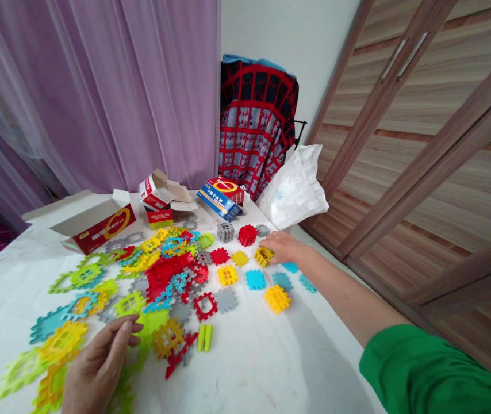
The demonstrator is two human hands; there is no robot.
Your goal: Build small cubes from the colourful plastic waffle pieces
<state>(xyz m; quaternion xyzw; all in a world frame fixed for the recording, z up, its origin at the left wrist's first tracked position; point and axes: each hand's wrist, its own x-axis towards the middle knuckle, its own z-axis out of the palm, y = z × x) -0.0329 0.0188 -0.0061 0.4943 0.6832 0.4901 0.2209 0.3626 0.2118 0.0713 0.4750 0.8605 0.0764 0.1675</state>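
My right hand reaches across the table with its fingers closed on a yellow stack of window-shaped interlocking building pieces. Close by are a red stack, a grey stack and a thicker yellow stack. A flat blue piece and a yellow window piece lie to its left. My left hand hovers at the near left, fingers loosely bent, with nothing visible in it. Beneath and beside it spreads a pile of mixed pieces, including a lime window piece and a mustard window piece.
Along the table's back stand an open red carton, smaller opened boxes and a blue-and-red box. A white plastic bag sits at the back right edge. Behind are a cloth-covered chair, a purple curtain and a wooden wardrobe.
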